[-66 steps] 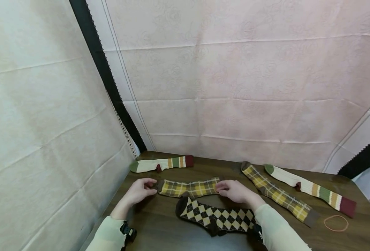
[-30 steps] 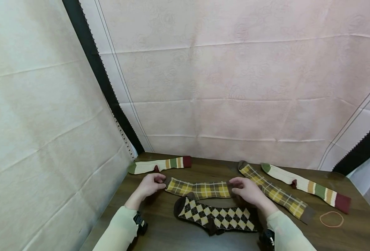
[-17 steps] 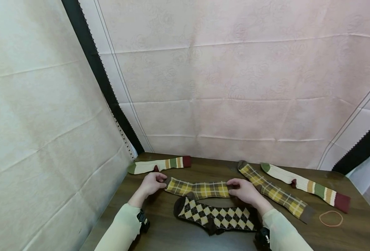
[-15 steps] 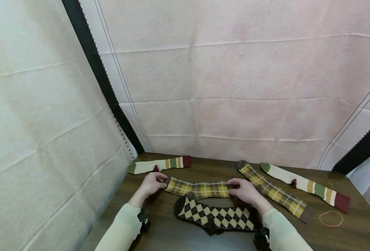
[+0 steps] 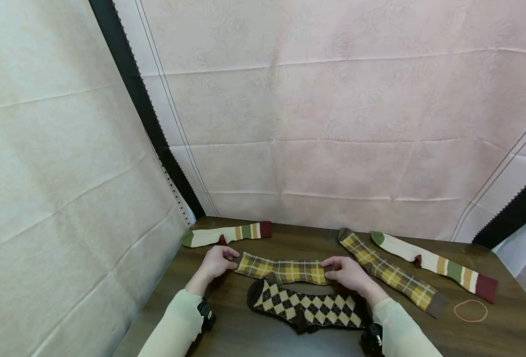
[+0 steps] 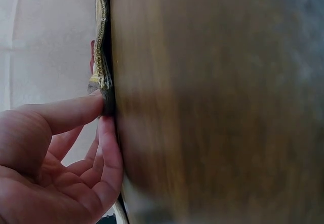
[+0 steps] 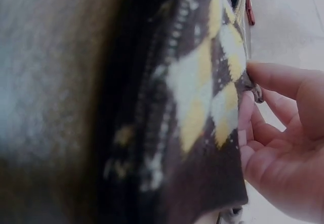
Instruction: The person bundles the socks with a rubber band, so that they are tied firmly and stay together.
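Observation:
A yellow-and-brown plaid sock [image 5: 285,270] lies stretched crosswise on the table in the head view. My left hand [image 5: 216,261] pinches its dark toe end between thumb and fingertip; the left wrist view shows this grip on the sock's toe [image 6: 108,100] close up. At the other end, my right hand [image 5: 347,271] pinches the grey-brown cuff, seen partly in the right wrist view behind an argyle sock [image 7: 197,97]. That black-and-cream argyle sock [image 5: 307,305] lies just in front of the plaid one, near my right wrist.
A second plaid sock [image 5: 389,270] lies slanted to the right. Beside it is a cream striped sock [image 5: 437,263], and another striped sock [image 5: 227,234] lies at the back left. A rubber band [image 5: 470,311] rests at the right. Pale cloth walls [image 5: 334,124] enclose the table.
Since the earliest frame, both hands and the plaid sock between them have shifted to the right. Over the last half second they have barely moved. The other socks lie where they were.

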Motion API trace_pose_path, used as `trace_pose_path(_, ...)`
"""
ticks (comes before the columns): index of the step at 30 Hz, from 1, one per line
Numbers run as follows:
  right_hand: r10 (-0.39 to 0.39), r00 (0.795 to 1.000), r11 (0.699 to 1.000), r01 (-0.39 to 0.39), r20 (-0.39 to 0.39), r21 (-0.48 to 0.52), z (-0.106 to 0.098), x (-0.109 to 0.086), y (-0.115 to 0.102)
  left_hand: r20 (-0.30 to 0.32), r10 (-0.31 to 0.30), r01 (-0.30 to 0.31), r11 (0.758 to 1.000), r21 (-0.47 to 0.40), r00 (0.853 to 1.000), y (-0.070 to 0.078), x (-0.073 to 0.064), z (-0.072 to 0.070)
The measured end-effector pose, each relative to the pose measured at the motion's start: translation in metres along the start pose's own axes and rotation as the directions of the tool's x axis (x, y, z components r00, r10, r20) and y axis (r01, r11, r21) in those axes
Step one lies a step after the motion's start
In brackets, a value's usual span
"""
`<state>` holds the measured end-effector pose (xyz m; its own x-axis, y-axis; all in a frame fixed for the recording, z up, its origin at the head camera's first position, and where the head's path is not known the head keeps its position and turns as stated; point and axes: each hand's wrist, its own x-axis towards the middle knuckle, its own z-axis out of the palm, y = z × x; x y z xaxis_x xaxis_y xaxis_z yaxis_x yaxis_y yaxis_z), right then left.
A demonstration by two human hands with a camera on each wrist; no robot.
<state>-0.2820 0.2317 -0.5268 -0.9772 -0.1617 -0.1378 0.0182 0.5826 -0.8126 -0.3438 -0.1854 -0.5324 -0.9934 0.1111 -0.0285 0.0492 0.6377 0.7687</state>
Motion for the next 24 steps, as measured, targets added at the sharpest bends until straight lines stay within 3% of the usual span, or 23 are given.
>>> trace_pose_path(9,0.009,1.000,0.999,-0.010,-0.006,-0.047,0.0004,-0.0017,-0.0020,0.003,0.005,-0.005,1.000,0.001,1.000,0.0003,-0.0017,0.0022)
trace_pose_path(24,0.018,1.000,1.000,-0.018,0.003,0.005,0.0002,-0.0005,-0.0020,-0.027,0.008,-0.011,0.994,-0.110,1.000,-0.0061,-0.0039,0.0017)
